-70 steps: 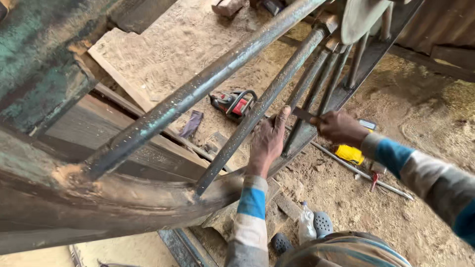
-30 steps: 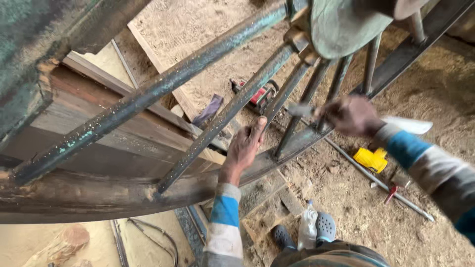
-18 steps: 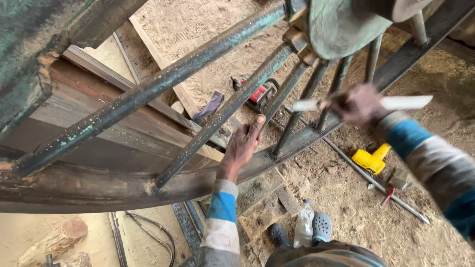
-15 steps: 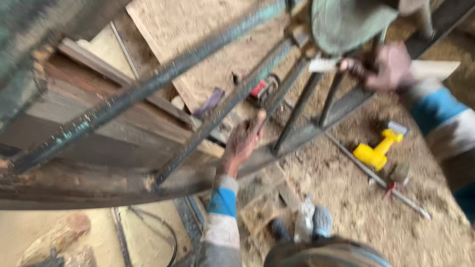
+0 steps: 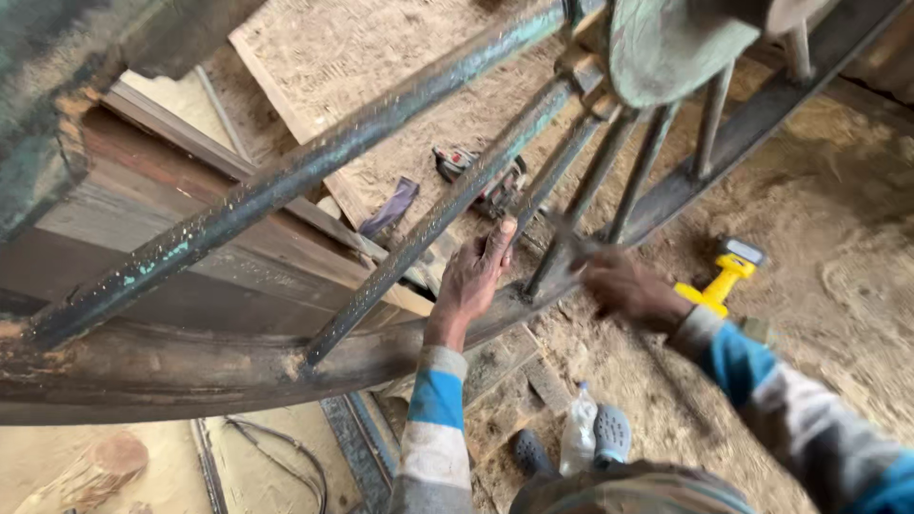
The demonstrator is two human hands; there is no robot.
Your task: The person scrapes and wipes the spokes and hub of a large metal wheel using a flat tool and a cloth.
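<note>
A big rusty metal wheel fills the view, with a curved rim (image 5: 190,371), long spokes (image 5: 400,257) and a green hub (image 5: 666,48). My left hand (image 5: 473,278) rests flat where a spoke meets the rim, fingers stretched up along the spoke and holding nothing. My right hand (image 5: 624,287) is blurred by motion, low beside the rim and a short spoke, just right of my left hand. Whether it holds anything I cannot tell. Both sleeves are striped blue and grey.
A yellow tool (image 5: 719,281) lies on the sawdust floor to the right. A red power tool (image 5: 476,176) and a purple strap (image 5: 390,207) lie behind the spokes by a wooden board (image 5: 352,57). A plastic bottle (image 5: 578,433) and sandals (image 5: 611,433) are near my feet.
My right hand held a long white strip up by the spokes; it has dropped to the rim and the strip is out of sight. My left hand stays on the rim.
</note>
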